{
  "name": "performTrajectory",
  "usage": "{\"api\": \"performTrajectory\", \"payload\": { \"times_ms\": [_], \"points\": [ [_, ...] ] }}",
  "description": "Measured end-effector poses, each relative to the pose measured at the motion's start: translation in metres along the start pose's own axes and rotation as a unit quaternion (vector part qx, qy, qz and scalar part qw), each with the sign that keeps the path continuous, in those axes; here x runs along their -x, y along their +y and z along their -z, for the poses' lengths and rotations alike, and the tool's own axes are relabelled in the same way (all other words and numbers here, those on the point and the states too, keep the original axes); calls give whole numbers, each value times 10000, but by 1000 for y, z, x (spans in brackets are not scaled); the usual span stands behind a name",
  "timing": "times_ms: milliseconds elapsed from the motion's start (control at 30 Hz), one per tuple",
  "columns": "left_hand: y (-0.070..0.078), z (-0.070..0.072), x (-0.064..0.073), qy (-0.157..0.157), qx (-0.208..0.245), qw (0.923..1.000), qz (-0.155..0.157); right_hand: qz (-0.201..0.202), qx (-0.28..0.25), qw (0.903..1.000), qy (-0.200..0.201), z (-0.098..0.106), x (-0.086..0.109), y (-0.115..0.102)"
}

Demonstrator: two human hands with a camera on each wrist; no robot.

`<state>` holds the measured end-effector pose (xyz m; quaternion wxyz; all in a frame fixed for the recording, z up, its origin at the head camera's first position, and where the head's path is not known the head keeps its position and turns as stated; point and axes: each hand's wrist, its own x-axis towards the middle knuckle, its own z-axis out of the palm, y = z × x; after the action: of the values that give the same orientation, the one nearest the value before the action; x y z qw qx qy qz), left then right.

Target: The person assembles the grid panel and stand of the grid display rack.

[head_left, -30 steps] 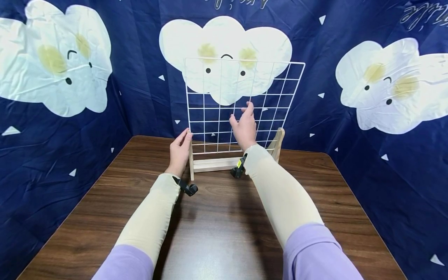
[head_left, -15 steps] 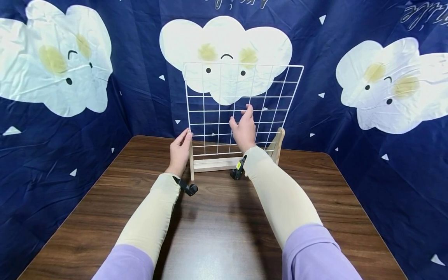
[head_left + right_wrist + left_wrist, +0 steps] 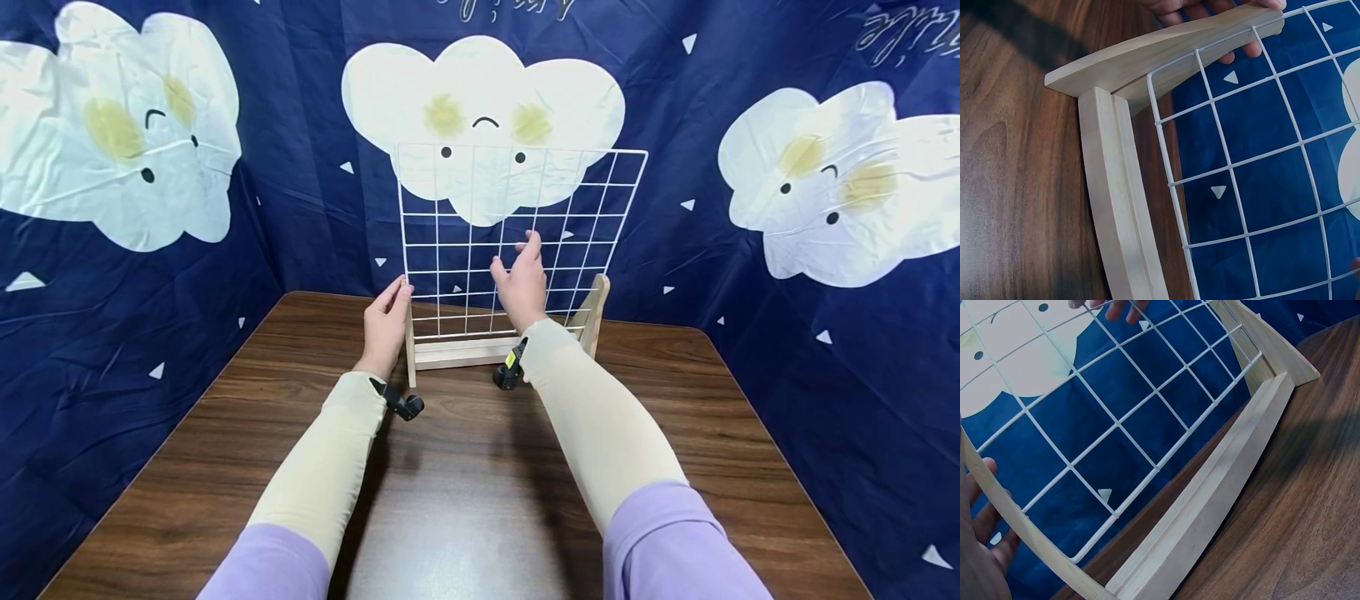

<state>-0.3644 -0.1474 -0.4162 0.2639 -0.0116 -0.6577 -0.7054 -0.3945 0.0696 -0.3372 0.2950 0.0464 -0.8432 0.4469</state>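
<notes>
A white wire grid panel (image 3: 438,244) stands upright between the two side boards of a light wooden stand. Its bottom wire runs a little above the grooved base bar (image 3: 1204,487), with a gap showing in both wrist views. My right hand (image 3: 522,287) holds the grid near its middle, fingertips hooked through to the back of the wires in the left wrist view. At the left, my left hand (image 3: 385,329) grips the top of the left side board (image 3: 1141,53), its fingers wrapping behind the wood. The right side board (image 3: 594,312) is untouched.
The stand is at the back of a dark brown wooden table (image 3: 465,467). Behind and on both sides hangs a navy cloth (image 3: 300,225) with white smiling clouds and small triangles. A black wrist camera (image 3: 405,406) sits on the left forearm, another on the right.
The grid panel has slid downward, its top edge lower and its bottom edge nearer the base bar. My right hand has come down with it. The left hand has stayed on the side board.
</notes>
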Motion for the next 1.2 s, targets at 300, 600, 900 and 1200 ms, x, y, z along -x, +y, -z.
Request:
{"api": "performTrajectory", "payload": {
  "times_ms": [300, 600, 900, 1200],
  "points": [
    [29, 2, 11, -195, -127, 9996, 162, -20, 37, 10000, 3, -3, 3, 5],
    [-1, 1, -2, -88, -24, 9999, 86, -76, 40, 10000, -27, -4, 7, 8],
    [2, 0, 1, -5, -134, 9999, 66, -140, 9, 9998, -143, -7, 11, 15],
    [2, 0, 0, -17, -94, 9999, 141, -144, 69, 9998, -142, -10, 15, 18]
  ]
}}
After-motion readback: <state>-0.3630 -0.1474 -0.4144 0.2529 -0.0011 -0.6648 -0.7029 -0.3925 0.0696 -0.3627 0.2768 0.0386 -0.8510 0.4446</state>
